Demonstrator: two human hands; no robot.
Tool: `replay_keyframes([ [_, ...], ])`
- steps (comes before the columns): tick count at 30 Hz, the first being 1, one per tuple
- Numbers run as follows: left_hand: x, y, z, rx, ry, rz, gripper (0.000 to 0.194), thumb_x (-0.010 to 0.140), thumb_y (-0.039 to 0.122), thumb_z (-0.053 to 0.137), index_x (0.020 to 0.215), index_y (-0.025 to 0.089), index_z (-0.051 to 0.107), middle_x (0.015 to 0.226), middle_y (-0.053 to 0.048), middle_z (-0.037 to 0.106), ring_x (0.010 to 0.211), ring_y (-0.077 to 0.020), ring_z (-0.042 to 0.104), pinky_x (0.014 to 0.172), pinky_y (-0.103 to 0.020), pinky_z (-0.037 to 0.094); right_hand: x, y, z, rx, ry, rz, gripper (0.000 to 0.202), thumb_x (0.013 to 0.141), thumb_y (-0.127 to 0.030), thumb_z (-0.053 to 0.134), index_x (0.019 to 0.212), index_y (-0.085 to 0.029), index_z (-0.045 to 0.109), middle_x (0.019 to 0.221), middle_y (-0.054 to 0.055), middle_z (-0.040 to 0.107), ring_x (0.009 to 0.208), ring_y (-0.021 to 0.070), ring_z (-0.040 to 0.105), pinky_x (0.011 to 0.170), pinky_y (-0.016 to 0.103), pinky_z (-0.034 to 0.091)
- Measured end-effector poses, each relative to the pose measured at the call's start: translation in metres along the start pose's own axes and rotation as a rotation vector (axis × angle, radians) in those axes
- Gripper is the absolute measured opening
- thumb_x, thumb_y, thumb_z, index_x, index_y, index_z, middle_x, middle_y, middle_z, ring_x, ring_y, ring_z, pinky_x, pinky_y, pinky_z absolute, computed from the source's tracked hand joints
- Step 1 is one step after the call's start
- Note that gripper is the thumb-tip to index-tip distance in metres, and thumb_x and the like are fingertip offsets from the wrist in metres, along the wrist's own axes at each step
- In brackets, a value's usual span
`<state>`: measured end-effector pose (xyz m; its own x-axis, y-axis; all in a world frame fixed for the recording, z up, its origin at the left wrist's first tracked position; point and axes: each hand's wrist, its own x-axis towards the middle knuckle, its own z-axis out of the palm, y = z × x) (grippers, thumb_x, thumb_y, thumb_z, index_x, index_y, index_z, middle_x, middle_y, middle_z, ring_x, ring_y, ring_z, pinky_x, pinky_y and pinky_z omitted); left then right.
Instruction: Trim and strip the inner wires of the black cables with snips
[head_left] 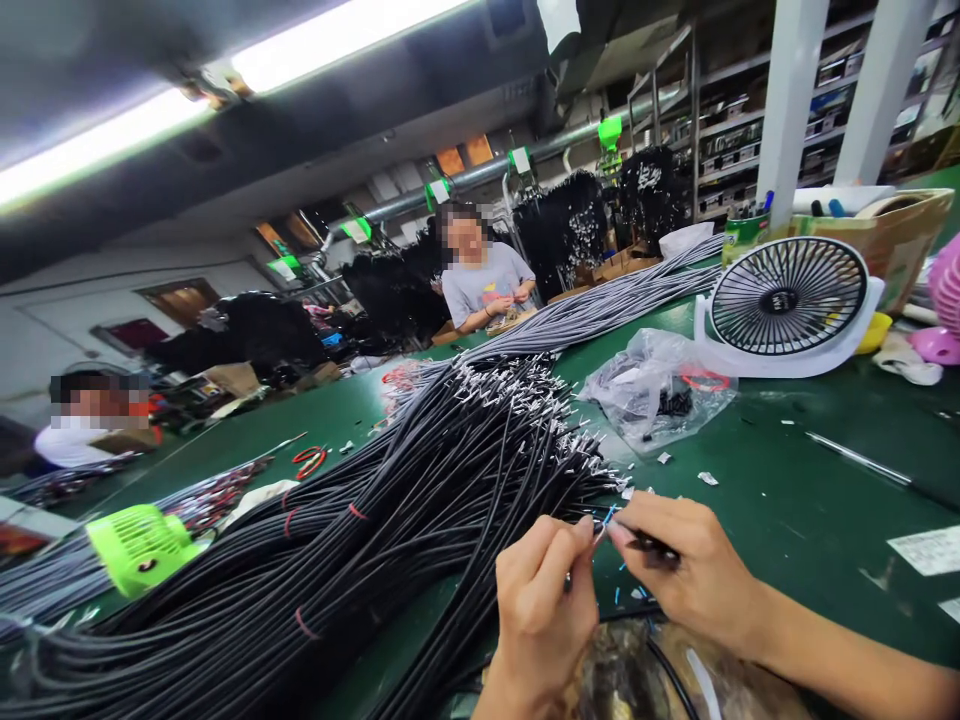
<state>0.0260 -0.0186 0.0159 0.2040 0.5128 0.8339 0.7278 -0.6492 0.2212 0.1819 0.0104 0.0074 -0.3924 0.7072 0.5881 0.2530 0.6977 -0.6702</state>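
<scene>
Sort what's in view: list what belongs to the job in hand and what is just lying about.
Part of the job, it seems:
thin blue wire at the fingertips of the left hand and right hand
dark object in the right hand, identity unclear
black cables heaped alongside

Apparently just lying about:
white-framed fan
green fan
cardboard box

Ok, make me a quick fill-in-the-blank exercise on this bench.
1. A bright ____ wire end shows between the left hand and the right hand.
2. The large cable bundle beside the left hand is mostly ____.
3. The small fan near the picture's left edge is ____.

Missing words: blue; black; lime green.
</scene>
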Motion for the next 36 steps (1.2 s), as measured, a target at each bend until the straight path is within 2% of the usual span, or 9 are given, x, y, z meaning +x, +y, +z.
replay_keyframes([
  [2, -0.002, 0.002, 0.002, -0.013, 0.044, -0.062, 0.019, 0.079, -0.002, 0.053, 0.081, 0.016, 0.060, 0.062, 0.001, 0.055, 0.053, -0.0105, 0.052, 0.049, -0.021, 0.044, -0.003, 0.001, 0.001, -0.004, -0.031, -0.017, 0.025, 0.090, -0.025, 0.043, 0.070, -0.017, 0.056, 0.062, 0.000, 0.053, 0.056, 0.0122, 0.046, 0.053, 0.025, 0.034],
  [5, -0.003, 0.002, 0.001, -0.015, 0.143, -0.040, 0.021, 0.075, -0.003, 0.058, 0.083, 0.016, 0.060, 0.063, 0.001, 0.057, 0.053, -0.0105, 0.052, 0.048, -0.022, 0.045, -0.003, 0.001, -0.002, 0.077, -0.069, 0.130, 0.023, 0.090, -0.035, 0.046, 0.078, -0.019, 0.057, 0.060, -0.002, 0.053, 0.053, 0.0120, 0.047, 0.050, 0.023, 0.036],
  [8, -0.003, 0.002, -0.001, -0.018, 0.225, -0.002, 0.024, 0.072, -0.005, 0.060, 0.083, 0.016, 0.061, 0.064, 0.001, 0.058, 0.053, -0.0097, 0.052, 0.049, -0.021, 0.046, 0.002, 0.000, -0.008, 0.161, -0.018, 0.216, 0.028, 0.092, -0.041, 0.040, 0.104, -0.020, 0.054, 0.087, 0.004, 0.062, 0.079, 0.0170, 0.058, 0.067, 0.026, 0.045],
  [10, -0.002, 0.002, -0.002, -0.011, 0.244, 0.007, 0.024, 0.072, -0.005, 0.060, 0.083, 0.016, 0.061, 0.063, 0.002, 0.059, 0.053, -0.0096, 0.053, 0.050, -0.022, 0.047, 0.005, -0.001, -0.010, 0.185, -0.026, 0.208, 0.029, 0.094, -0.038, 0.037, 0.110, -0.022, 0.054, 0.104, 0.006, 0.062, 0.099, 0.0192, 0.056, 0.083, 0.029, 0.044],
  [12, -0.001, 0.004, -0.002, -0.003, 0.249, 0.004, 0.023, 0.073, -0.004, 0.060, 0.082, 0.016, 0.062, 0.063, 0.002, 0.060, 0.052, -0.0098, 0.054, 0.050, -0.023, 0.048, 0.006, -0.002, -0.010, 0.199, -0.057, 0.183, 0.026, 0.093, -0.036, 0.040, 0.105, -0.023, 0.059, 0.102, 0.005, 0.063, 0.100, 0.0195, 0.057, 0.084, 0.029, 0.044],
  [21, -0.002, 0.005, -0.001, -0.025, 0.261, 0.015, 0.025, 0.069, -0.008, 0.060, 0.081, 0.014, 0.062, 0.063, 0.000, 0.060, 0.051, -0.0101, 0.054, 0.048, -0.023, 0.046, 0.008, -0.006, -0.009, 0.230, -0.064, 0.150, 0.026, 0.092, -0.029, 0.044, 0.090, -0.020, 0.068, 0.078, 0.003, 0.065, 0.075, 0.0156, 0.059, 0.068, 0.025, 0.045],
  [30, 0.001, 0.005, 0.000, -0.034, 0.271, 0.051, 0.026, 0.068, -0.010, 0.061, 0.082, 0.012, 0.063, 0.063, 0.000, 0.059, 0.051, -0.0095, 0.053, 0.046, -0.022, 0.046, 0.010, -0.010, -0.009, 0.284, -0.075, 0.205, 0.026, 0.091, -0.030, 0.046, 0.088, -0.018, 0.069, 0.079, 0.003, 0.067, 0.074, 0.0153, 0.060, 0.068, 0.025, 0.046],
  [36, 0.000, 0.005, 0.000, -0.001, 0.272, 0.079, 0.027, 0.068, -0.011, 0.060, 0.084, 0.012, 0.063, 0.066, -0.002, 0.061, 0.052, -0.0100, 0.054, 0.049, -0.023, 0.048, 0.009, -0.009, -0.008, 0.261, -0.047, 0.190, 0.025, 0.090, -0.032, 0.047, 0.088, -0.020, 0.070, 0.080, 0.003, 0.068, 0.079, 0.0168, 0.061, 0.070, 0.025, 0.047],
])
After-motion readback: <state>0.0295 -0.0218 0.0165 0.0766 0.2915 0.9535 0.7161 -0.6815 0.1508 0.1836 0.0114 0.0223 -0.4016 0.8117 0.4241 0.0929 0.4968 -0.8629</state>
